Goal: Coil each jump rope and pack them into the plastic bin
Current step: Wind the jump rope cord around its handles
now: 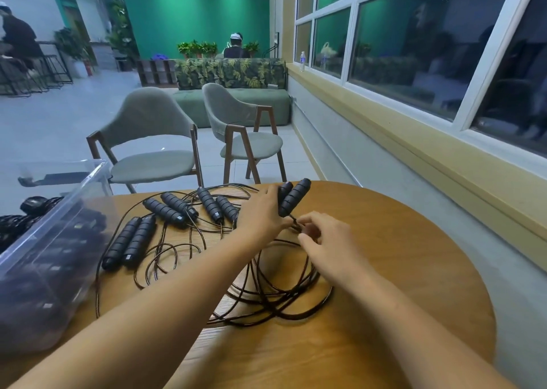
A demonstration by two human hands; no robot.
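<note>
The left hand (263,211) is reaching across the round wooden table (399,270) and gripping a pair of black foam handles (294,199) at their near ends, with fingers lying over them and the thumb coming round below. These two handles are lying side by side, pointing far and slightly right. The right hand (324,236) is sitting just near of that pair with its fingers bent, pinching the thin dark cord (281,288) close to where it is leaving the handles. That cord is lying in a loose coil of several loops on the table, between the two forearms.

Three more pairs of handles are resting on the table to the left. One pair (214,208) is just beside the left hand, a second pair (170,212) is further left, and a third pair (128,243) is lying nearest the bin. That is making eight handles, four jump ropes, outside the bin. Their loose cords (165,258) are overlapping in untidy loops.

The clear plastic bin (68,203) is standing at the left edge of the table, holding dark ropes that are too blurred to count.

Beyond the table, two grey-green chairs (148,140) are facing it, one green sofa (236,101) is sitting further off, and one water bottle (302,61) is standing on the window sill. Two people are sitting in the far background.
</note>
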